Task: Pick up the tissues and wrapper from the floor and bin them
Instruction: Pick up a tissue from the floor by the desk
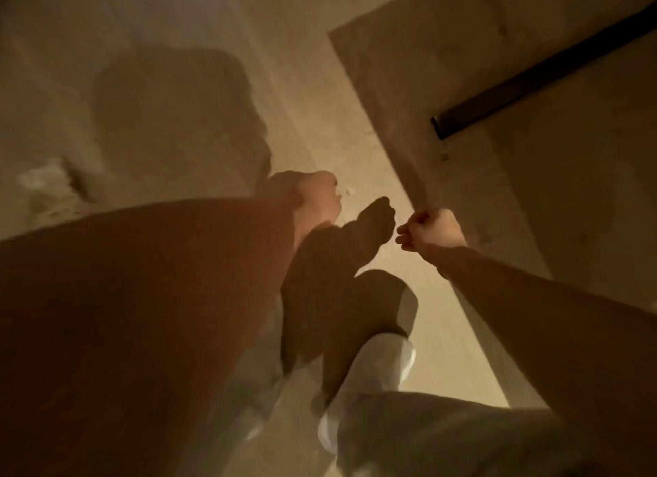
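The view is blurred and dim. A pale crumpled tissue (46,185) lies on the beige floor at the left. My left hand (316,199) hangs over the floor in the middle, curled into a fist. A small white scrap (346,191) shows at its knuckles; I cannot tell whether it is in the fist or on the floor. My right hand (432,228) is just to the right of the left hand, with fingers curled in and nothing visible in them. No wrapper and no bin can be made out.
My white shoe (384,363) and grey trouser leg (462,437) are at the bottom middle. A dark bar (533,82) runs diagonally across the upper right. Large shadows cover the floor at the upper left and right.
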Demonstrator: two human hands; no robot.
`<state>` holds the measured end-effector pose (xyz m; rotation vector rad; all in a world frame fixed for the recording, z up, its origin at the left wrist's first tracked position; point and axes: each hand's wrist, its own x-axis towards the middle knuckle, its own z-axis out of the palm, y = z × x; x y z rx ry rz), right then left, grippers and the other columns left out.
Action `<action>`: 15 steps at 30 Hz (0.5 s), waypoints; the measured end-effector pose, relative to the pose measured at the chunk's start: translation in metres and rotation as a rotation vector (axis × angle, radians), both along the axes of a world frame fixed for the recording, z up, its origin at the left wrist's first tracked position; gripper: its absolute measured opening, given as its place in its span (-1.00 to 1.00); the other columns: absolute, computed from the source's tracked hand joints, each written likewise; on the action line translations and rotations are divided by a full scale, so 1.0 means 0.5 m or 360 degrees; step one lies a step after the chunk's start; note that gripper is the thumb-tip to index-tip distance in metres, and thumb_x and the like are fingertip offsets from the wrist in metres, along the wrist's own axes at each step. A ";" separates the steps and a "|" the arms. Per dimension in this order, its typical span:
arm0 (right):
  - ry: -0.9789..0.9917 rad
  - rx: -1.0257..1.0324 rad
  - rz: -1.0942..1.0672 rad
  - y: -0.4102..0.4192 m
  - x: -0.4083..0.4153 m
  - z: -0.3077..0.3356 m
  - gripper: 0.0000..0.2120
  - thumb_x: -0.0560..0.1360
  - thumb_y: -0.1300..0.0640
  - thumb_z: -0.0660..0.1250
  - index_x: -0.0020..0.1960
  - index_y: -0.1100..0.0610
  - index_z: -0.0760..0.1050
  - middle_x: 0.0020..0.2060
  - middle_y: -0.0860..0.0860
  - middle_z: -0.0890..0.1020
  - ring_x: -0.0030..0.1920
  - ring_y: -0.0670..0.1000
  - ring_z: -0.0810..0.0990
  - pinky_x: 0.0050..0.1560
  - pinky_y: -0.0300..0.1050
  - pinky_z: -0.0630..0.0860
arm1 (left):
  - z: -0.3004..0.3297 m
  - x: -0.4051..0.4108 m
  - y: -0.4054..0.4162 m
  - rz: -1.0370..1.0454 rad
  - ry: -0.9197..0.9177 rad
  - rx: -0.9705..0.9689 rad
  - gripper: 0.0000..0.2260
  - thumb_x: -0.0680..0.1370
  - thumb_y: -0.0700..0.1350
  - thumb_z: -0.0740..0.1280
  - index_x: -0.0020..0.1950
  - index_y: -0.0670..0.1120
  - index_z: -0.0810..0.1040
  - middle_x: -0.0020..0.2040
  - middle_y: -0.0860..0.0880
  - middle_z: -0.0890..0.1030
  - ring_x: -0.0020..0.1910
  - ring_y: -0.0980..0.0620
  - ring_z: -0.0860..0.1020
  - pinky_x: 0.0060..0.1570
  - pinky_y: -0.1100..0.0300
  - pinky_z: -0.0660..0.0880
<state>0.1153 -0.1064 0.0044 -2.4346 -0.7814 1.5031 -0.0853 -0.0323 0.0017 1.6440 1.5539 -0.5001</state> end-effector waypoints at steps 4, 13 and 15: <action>0.0040 -0.0010 0.0179 0.011 -0.112 0.171 -0.80 0.54 0.29 0.14 -0.02 0.27 0.54 -0.30 0.13 0.65 -0.42 0.05 0.55 -0.30 -0.03 0.58 | 0.172 -0.147 -0.077 0.0382 -0.0080 -0.0118 -0.68 0.61 -0.09 0.25 0.32 -0.15 0.55 0.34 -0.13 0.54 0.34 -0.14 0.49 0.34 0.03 0.40; 0.0110 -0.0017 0.0789 -0.017 -0.320 0.488 -0.84 0.47 0.08 0.34 -0.05 0.17 0.58 -0.20 0.10 0.60 -0.17 0.11 0.56 -0.04 0.09 0.57 | 0.535 -0.358 -0.236 0.1111 -0.0141 -0.0247 -0.68 0.62 -0.08 0.24 0.28 -0.24 0.53 0.23 -0.23 0.61 0.17 -0.23 0.61 0.12 -0.05 0.57; 0.0096 -0.0014 0.0881 -0.018 -0.370 0.532 -0.83 0.47 0.07 0.35 -0.05 0.17 0.58 -0.23 0.07 0.59 -0.17 0.10 0.55 -0.04 0.09 0.57 | 0.584 -0.406 -0.257 0.1212 -0.0158 -0.0246 -0.63 0.60 0.00 0.28 0.29 -0.22 0.53 0.25 -0.22 0.60 0.18 -0.22 0.59 0.14 -0.07 0.56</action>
